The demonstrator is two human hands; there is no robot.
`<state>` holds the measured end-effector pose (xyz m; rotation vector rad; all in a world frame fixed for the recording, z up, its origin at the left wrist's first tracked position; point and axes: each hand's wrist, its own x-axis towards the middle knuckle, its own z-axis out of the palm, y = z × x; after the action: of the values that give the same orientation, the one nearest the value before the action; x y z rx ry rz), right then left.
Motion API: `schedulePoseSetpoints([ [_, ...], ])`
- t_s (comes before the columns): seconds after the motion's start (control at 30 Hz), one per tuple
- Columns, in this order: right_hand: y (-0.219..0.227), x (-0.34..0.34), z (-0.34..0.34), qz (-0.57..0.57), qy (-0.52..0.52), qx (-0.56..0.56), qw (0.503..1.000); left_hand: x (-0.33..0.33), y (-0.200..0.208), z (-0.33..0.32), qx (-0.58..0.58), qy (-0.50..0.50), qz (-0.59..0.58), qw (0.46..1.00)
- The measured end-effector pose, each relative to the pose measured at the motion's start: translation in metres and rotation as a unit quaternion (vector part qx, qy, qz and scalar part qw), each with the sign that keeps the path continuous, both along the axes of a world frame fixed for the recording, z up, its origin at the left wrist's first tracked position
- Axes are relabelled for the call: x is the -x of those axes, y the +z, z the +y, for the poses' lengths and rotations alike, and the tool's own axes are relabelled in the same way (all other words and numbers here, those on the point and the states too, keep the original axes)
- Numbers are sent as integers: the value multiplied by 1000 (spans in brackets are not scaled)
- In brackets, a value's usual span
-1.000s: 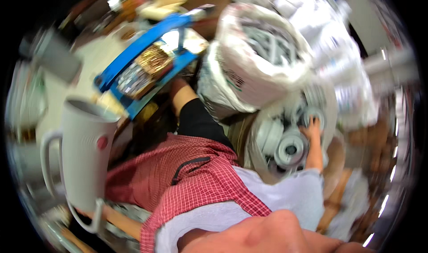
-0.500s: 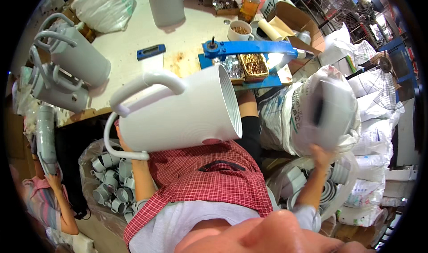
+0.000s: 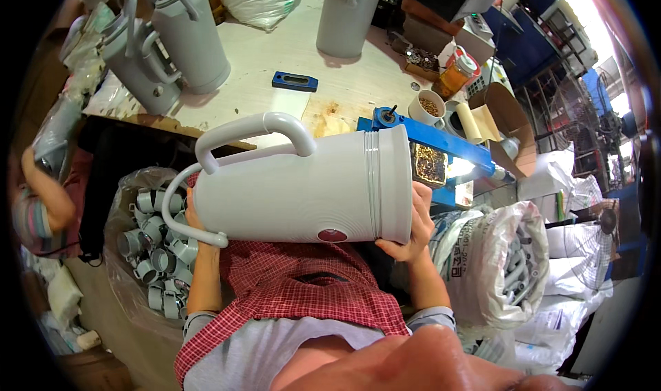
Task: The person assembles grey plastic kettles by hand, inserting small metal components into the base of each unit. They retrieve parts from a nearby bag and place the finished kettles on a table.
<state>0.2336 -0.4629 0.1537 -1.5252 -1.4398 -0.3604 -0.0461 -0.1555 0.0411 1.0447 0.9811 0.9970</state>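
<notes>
A large pale grey thermos jug [image 3: 282, 191] lies sideways across my lap, side handle up, with a curved carrying handle at its narrower left end. A dark red oval marks its lower side. Round that left end my left hand [image 3: 194, 208] is closed, its fingers partly hidden behind the body. On the right, a grey base cap [image 3: 394, 184] sits over the jug's wide end, and some threads show beside it. My right hand [image 3: 416, 226] grips this cap, thumb below and fingers at the far side.
The white table [image 3: 275, 126] ahead carries several upright grey jugs [image 3: 189, 43], a blue level-like tool [image 3: 295, 81] and a blue lever press [image 3: 441, 140]. A bag of grey rings [image 3: 162, 257] stands left, a white sack of grey handles [image 3: 513, 274] right. Another person's arm [image 3: 51, 191] shows far left.
My right hand has brought the grey cap from the right onto the jug's open threaded end. The jug has turned more level, and the view has shifted.
</notes>
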Motion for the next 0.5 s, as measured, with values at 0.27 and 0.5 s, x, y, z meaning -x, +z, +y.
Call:
schedulePoseSetpoints([
  [0.27,-22,0,15,124,71,-28,989,47,3,10,-223,101,75,967],
  [0.5,-23,22,22,105,72,-13,992,45,25,14,57,76,-57,994],
])
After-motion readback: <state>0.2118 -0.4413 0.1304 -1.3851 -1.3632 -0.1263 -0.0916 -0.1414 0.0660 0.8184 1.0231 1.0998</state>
